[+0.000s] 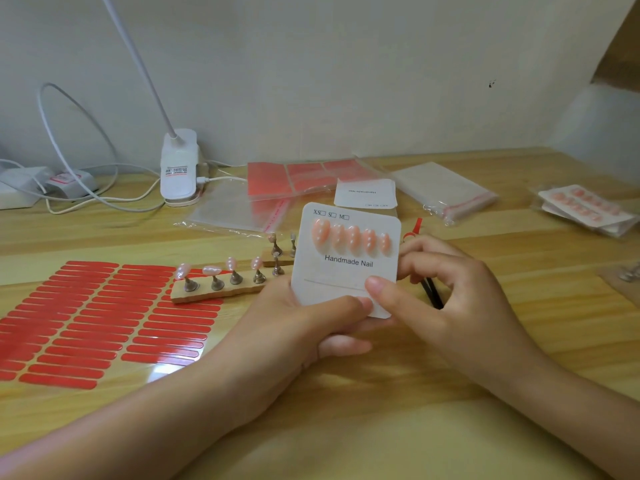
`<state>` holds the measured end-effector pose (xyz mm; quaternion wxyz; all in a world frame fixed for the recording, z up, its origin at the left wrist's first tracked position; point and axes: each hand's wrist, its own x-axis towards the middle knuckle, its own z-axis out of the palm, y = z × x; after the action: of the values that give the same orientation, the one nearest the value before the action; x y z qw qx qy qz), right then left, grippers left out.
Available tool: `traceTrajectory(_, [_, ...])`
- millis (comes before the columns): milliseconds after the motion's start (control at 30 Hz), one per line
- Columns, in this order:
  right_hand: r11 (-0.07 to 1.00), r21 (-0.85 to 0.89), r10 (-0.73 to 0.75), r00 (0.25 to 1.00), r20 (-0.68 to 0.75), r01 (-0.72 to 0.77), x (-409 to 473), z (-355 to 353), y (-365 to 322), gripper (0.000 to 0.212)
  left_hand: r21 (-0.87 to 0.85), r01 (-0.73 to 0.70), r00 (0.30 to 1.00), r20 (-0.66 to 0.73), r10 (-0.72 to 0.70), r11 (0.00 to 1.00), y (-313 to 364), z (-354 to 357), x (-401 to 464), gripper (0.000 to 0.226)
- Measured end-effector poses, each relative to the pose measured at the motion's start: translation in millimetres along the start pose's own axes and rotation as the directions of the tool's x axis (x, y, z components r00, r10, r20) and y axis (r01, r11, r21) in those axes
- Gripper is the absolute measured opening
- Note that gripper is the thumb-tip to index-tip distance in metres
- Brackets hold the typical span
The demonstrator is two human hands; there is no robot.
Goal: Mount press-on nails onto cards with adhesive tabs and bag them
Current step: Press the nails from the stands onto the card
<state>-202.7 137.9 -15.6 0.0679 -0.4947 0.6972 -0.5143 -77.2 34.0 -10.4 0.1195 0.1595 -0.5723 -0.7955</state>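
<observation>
Near the centre of the frame a white card (346,261) printed "Handmade Nail" is held up off the wooden desk (450,393). The left hand (311,327) cradles it from below, thumb curled over the bottom edge and fingers behind. The right hand (433,289) pinches the card's lower right corner, thumb on the front and fingers wrapped round the side. Five peach press-on nails (351,239) sit in a row across the upper half of the card; the lower half carries only a thin line, so a second row looks still to be filled.

Just left of the card, four more nails (216,268) perch on metal pegs of a wooden stand (214,289). At lower left lies a sheet of red adhesive tabs (97,320). Clear zip bags (446,188) rest at upper right, with a bagged set (585,209) at the right edge.

The likely risks: a thumb dragging across the card could nudge a mounted nail askew, and bending the card in this two-handed hold might lift nails off their tabs
</observation>
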Motion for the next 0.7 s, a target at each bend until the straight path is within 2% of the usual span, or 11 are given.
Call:
traceTrajectory(67, [1.000, 0.024, 0.017, 1.000, 0.011, -0.017, 0.3, -0.3, 0.3, 0.019, 0.006, -0.005, 1.000, -0.001, 0.005, 1.000, -0.7, 0.8, 0.0, 0.029])
traceTrajectory(333, [0.998, 0.048, 0.031, 0.999, 0.020, -0.032, 0.6, -0.9, -1.6, 0.013, 0.005, -0.025, 1.000, 0.007, 0.025, 1.000, -2.4, 0.1, -0.3, 0.030])
traceTrajectory(633, [0.999, 0.034, 0.010, 1.000, 0.013, -0.010, 0.5, -0.2, 0.2, 0.017, -0.001, -0.021, 1.000, 0.018, 0.021, 1.000, -2.7, -0.7, -0.5, 0.029])
traceTrajectory(700, [1.000, 0.003, -0.012, 0.999, -0.043, 0.012, 0.2, -0.7, 2.6, 0.021, -0.023, -0.014, 1.000, 0.007, 0.015, 1.000, -2.0, -1.8, -0.3, 0.029])
